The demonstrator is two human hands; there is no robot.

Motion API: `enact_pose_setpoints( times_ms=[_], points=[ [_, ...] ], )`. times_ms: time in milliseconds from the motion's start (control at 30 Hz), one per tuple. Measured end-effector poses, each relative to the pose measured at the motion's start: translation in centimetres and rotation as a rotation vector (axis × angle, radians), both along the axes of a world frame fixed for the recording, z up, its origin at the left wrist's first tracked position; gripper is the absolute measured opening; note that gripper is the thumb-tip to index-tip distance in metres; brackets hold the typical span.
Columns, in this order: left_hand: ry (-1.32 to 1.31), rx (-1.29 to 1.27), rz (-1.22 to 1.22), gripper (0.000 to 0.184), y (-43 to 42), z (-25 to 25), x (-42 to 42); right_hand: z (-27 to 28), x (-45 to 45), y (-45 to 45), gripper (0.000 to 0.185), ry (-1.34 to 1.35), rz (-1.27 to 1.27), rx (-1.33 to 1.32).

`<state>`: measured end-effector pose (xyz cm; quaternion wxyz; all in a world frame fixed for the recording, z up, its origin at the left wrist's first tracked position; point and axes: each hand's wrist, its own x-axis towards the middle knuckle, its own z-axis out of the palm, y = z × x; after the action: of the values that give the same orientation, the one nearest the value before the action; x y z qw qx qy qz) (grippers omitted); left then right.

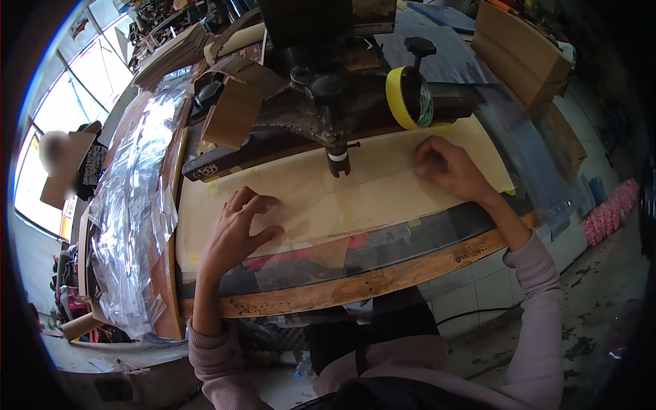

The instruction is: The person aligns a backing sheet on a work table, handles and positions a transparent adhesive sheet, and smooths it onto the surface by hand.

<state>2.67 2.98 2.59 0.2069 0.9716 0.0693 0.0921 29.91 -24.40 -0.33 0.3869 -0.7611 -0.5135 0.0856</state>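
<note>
My left hand (pixel 239 225) is over the left part of a pale cream board (pixel 369 198), its thumb and fingers apart. My right hand (pixel 447 171) is above the board's right part, fingers curled inward and fingertips smeared by motion. Whatever it pinches, if anything, cannot be made out. Faint clear plastic film (pixel 328 205) shows between the hands; whether either hand touches it is unclear. Above the board's back middle hangs a dark machine head (pixel 335 147) with a notched metal tip. A roll of yellow tape (pixel 398 98) stands behind my right hand.
A wooden strip (pixel 369 284) edges the table's front. Crinkled clear plastic (pixel 133 205) covers the left side. A dark metal bar (pixel 232 161) crosses behind the board. Cardboard (pixel 523 55) stands at back right, and a bent cardboard piece (pixel 236 113) at back left. Another person is at far left.
</note>
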Motion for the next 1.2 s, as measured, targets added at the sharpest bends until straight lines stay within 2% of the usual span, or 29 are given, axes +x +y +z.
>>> enact_pose_setpoints(
  times_ms=[133,233,367,400,500,633,733,833,867,967,1200],
  points=[
    [-0.052,-0.226,-0.039,0.034,0.4,0.6,-0.3,1.9,-0.5,-0.6,0.01,0.56,0.074,0.146],
    [0.009,-0.562,0.052,0.033,0.0,1.7,-0.8,3.3,-0.9,-1.4,0.011,0.632,0.144,0.186],
    [0.065,-0.66,-0.034,0.037,1.0,2.4,-1.7,3.4,-0.4,-2.5,0.012,0.648,0.256,0.282],
    [0.035,-0.715,-0.095,0.034,1.3,2.2,-2.1,3.5,-0.3,-2.7,0.012,0.642,0.27,0.298],
    [-0.043,-0.931,-0.058,0.029,1.2,2.3,-2.3,3.5,-0.2,-2.9,0.011,0.638,0.32,0.391],
    [-0.078,-0.917,-0.03,0.023,0.9,2.5,-2.1,3.5,-0.4,-2.7,0.009,0.619,0.332,0.494],
    [-0.11,-0.884,-0.077,0.026,1.0,2.3,-1.9,2.8,-0.2,-2.5,0.017,0.528,0.308,0.56],
    [-0.213,-0.987,-0.026,0.033,0.6,2.4,-1.6,2.8,-0.1,-2.3,0.009,0.579,0.314,0.632],
    [-0.253,-0.988,0.013,0.05,0.7,2.0,-1.4,2.9,-0.1,-2.4,0.01,0.586,0.269,0.63],
    [-0.277,-0.965,0.034,0.052,0.4,2.0,-1.2,3.0,-0.2,-2.5,0.01,0.616,0.18,0.625],
    [-0.347,-0.947,0.025,0.034,-0.4,2.2,-1.2,2.6,0.6,-2.8,0.01,0.609,0.096,0.607]
  ],
)
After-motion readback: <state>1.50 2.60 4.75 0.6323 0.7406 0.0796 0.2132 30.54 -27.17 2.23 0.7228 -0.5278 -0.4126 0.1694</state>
